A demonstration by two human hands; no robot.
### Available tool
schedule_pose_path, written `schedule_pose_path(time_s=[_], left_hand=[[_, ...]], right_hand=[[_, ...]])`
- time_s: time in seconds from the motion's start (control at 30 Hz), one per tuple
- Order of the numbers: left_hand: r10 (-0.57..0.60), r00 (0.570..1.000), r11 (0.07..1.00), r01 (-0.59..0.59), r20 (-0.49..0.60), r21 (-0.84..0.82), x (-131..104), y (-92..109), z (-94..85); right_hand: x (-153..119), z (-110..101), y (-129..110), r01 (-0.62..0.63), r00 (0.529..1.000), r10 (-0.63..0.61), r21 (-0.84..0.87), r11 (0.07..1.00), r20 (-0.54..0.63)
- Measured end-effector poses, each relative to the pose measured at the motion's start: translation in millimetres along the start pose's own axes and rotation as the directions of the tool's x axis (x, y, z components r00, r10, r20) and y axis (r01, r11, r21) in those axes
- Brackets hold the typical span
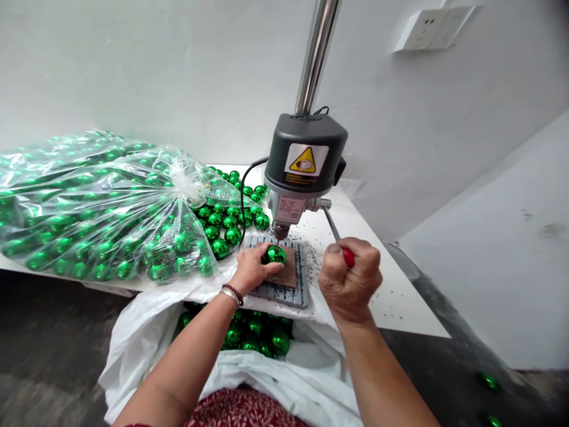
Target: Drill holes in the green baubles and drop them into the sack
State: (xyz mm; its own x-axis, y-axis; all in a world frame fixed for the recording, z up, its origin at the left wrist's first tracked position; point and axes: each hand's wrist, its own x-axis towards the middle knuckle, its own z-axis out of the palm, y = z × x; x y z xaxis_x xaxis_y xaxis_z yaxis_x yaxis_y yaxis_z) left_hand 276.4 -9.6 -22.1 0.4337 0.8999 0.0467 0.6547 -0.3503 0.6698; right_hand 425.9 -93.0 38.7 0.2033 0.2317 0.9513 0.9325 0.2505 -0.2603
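Centrally, one shiny green ball (276, 255) sits over a brown board (290, 276), directly below the chuck (281, 231) of a bench drill press (306, 151); whether the bit touches its surface cannot be told. Left hand (255, 270): narrowed on the ball, gripping it from the left side, thumb along the near face; a dark beaded bracelet (234, 291) and a silver-coloured bangle (230, 296) circle the wrist. Right hand (351, 276): closed in a fist around the red knob (348, 257) at the end of the metal feed lever (331, 224), right of the chuck and well apart from the ball. Brown board lies on the grey base plate (302, 296), strewn with small dark chips, which also spread over the white tabletop (391, 296). Motor housing dark, bearing a yellow triangular warning label (306, 160); bright steel column (316, 59) rises behind it, and a black cable (242, 207) curves down at its left. Left of the base, loose green balls (230, 222) are grouped beside a large clear plastic bag (183, 181), gathered at its neck and filled with similar balls. At the near table edge, white sheeting (133, 344) surrounds further green balls (280, 341). Periphery: patterned red garment (244, 409) at bottom, wall socket (431, 28) at upper right, two green balls (489, 381) on the dark floor at lower right.
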Motion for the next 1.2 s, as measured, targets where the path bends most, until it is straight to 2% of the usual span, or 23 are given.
schedule_pose_path(time_s=[0.07, 0.17, 0.23, 0.3, 0.4, 0.47, 0.6, 0.67, 0.77, 0.9, 0.97, 1.03, 1.1, 1.2], left_hand=[[-0.004, 1.0, 0.999, 0.003, -0.006, -0.034, 0, 1, -0.1], [-0.009, 1.0, 0.993, 0.006, -0.029, -0.116, -1, 3, 0.4], [-0.002, 0.999, 0.979, -0.008, -0.049, -0.203, -5, 3, 0.3], [0.02, 0.998, 0.957, -0.035, -0.053, -0.287, -13, 1, -1.7], [0.056, 0.998, 0.943, -0.061, -0.025, -0.327, -30, -5, -10.7], [0.087, 0.996, 0.95, -0.08, 0.013, -0.303, -43, -11, -20.7], [0.195, 0.967, 0.958, -0.152, 0.163, -0.243, -67, -23, -44.1], [0.197, 0.965, 0.964, -0.159, 0.171, -0.214, -70, -28, -54.0], [0.112, 0.993, 0.988, -0.107, 0.037, -0.113, -56, -35, -65.6], [0.007, 0.981, 0.978, 0.034, -0.194, 0.208, -5, -42, -77.6], [-0.043, 0.99, 0.932, 0.089, -0.136, 0.351, 21, -44, -81.2], [-0.121, 0.993, 0.885, 0.114, -0.014, 0.451, 39, -44, -82.5], [-0.199, 0.978, 0.853, 0.141, 0.063, 0.503, 49, -42, -81.8], [-0.268, 0.959, 0.839, 0.185, 0.093, 0.511, 54, -40, -80.1]], right_hand=[[15, 1, -4, -0.064, 0.998, 0.064, 0.004, 0.998, -0.011], [57, 5, -9, -0.201, 0.979, 0.201, 0.014, 0.98, -0.013], [85, 11, -9, -0.315, 0.949, 0.314, 0.045, 0.948, 0.032], [105, 15, -8, -0.369, 0.929, 0.366, 0.035, 0.929, 0.055], [113, 20, -7, -0.384, 0.922, 0.383, -0.002, 0.924, 0.051], [112, 21, -6, -0.39, 0.92, 0.391, -0.029, 0.92, 0.032], [108, 22, -4, -0.43, 0.901, 0.433, -0.072, 0.9, 0.023], [108, 24, -2, -0.436, 0.898, 0.439, -0.073, 0.897, 0.026], [107, 25, 2, -0.449, 0.892, 0.451, -0.054, 0.892, 0.033], [106, 23, 2, -0.488, 0.871, 0.49, -0.045, 0.872, 0.044], [106, 21, 1, -0.515, 0.855, 0.516, -0.036, 0.857, 0.053], [106, 19, 1, -0.528, 0.846, 0.529, -0.033, 0.849, 0.062], [105, 18, 0, -0.532, 0.844, 0.532, -0.032, 0.846, 0.07], [105, 17, -1, -0.55, 0.832, 0.55, -0.02, 0.835, 0.071]])
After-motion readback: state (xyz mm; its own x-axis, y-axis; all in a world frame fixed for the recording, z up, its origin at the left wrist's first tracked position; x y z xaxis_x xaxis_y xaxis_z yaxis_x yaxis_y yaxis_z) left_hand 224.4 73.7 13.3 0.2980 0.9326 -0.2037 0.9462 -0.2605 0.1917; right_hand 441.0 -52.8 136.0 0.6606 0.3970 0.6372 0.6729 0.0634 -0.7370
